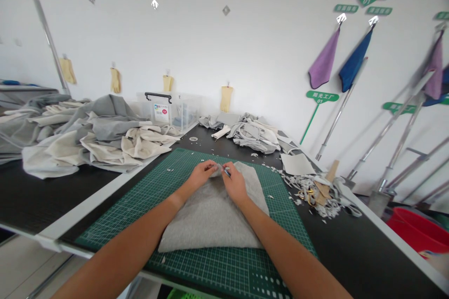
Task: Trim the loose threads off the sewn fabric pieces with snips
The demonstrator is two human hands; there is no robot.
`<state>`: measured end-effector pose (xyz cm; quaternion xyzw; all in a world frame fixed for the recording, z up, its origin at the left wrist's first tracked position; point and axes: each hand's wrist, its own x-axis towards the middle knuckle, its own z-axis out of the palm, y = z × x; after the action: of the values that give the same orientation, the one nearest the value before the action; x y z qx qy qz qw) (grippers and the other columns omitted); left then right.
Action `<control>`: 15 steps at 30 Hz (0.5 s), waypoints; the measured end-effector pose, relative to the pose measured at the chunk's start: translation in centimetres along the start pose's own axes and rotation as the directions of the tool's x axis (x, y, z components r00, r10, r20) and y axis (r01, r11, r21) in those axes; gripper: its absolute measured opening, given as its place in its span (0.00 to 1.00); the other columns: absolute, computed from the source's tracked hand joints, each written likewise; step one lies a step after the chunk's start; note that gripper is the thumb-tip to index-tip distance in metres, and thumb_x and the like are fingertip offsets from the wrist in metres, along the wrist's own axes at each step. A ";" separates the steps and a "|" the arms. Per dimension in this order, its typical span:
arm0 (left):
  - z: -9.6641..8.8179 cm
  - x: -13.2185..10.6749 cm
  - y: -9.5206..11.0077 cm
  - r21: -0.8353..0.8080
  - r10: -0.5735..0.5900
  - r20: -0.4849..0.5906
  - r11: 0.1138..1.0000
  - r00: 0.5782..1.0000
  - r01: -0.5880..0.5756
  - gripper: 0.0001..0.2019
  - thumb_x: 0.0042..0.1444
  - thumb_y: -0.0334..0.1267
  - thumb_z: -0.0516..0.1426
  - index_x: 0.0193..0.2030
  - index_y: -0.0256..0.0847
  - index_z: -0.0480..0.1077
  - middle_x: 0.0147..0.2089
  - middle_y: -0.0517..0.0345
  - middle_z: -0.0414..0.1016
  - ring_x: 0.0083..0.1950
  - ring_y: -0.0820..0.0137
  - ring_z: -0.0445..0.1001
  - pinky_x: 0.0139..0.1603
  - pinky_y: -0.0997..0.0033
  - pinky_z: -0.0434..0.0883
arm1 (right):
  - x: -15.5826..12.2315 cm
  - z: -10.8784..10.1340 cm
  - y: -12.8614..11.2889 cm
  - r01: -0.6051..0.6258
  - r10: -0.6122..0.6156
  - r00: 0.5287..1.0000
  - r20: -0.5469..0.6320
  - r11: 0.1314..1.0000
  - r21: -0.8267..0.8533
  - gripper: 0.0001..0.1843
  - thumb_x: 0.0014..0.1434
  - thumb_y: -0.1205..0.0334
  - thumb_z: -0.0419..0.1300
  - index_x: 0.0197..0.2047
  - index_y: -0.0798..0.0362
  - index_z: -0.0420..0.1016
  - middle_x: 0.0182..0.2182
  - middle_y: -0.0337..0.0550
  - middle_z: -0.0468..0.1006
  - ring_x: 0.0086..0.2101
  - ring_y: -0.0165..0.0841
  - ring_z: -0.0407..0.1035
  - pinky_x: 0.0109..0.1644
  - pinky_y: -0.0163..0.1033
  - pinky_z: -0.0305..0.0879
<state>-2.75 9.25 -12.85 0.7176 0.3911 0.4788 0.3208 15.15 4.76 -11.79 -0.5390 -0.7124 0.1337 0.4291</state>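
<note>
A piece of grey cloth [213,224] lies over the green cutting mat [140,205], its far edge lifted between my two hands. My left hand [203,174] is closed, pinching that edge at fingertip height. Right beside it, my right hand [234,183] is closed round a small slim tool [227,172] with a bluish, shiny body. The tool's tip is at the cloth near my left fingertips; its exact kind is too small to make out.
Heaped grey and cream cloth [98,131] covers the table's left, by a clear lidded box [164,107]. More cloth scraps [254,133] lie at the back. Shreds and clippings [322,198] are piled right of the mat. A red bucket [417,229] stands beyond the right edge.
</note>
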 end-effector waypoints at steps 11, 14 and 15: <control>-0.1 0.0 0.0 0.043 0.035 -0.002 0.998 0.999 -0.035 0.13 0.61 0.47 0.58 0.41 0.40 0.77 0.33 0.59 0.77 0.35 0.70 0.72 0.37 0.73 0.66 | 0.0 -0.1 -0.2 0.003 -0.003 1.000 -0.022 1.000 0.004 0.10 0.68 0.52 0.51 0.47 0.45 0.69 0.28 0.34 0.75 0.29 0.34 0.70 0.34 0.35 0.55; -0.1 -0.1 0.0 0.059 0.046 0.023 0.997 0.999 -0.047 0.12 0.62 0.46 0.58 0.42 0.41 0.77 0.33 0.60 0.76 0.34 0.70 0.71 0.36 0.73 0.65 | -0.1 -0.2 -0.4 -0.003 0.003 0.999 -0.038 1.000 0.004 0.13 0.69 0.48 0.50 0.48 0.45 0.69 0.27 0.33 0.74 0.29 0.34 0.70 0.34 0.34 0.55; 0.0 -0.2 0.0 0.063 0.048 0.031 0.997 0.998 -0.050 0.12 0.62 0.46 0.57 0.42 0.41 0.77 0.33 0.60 0.77 0.34 0.70 0.71 0.36 0.73 0.65 | -0.1 -0.3 -0.4 -0.006 0.006 0.999 -0.039 1.000 0.004 0.14 0.69 0.47 0.50 0.48 0.45 0.69 0.27 0.33 0.74 0.29 0.34 0.70 0.34 0.34 0.55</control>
<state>-2.83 9.11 -12.91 0.7438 0.3836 0.4631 0.2917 15.05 4.45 -11.38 -0.5426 -0.7021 0.1260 0.4435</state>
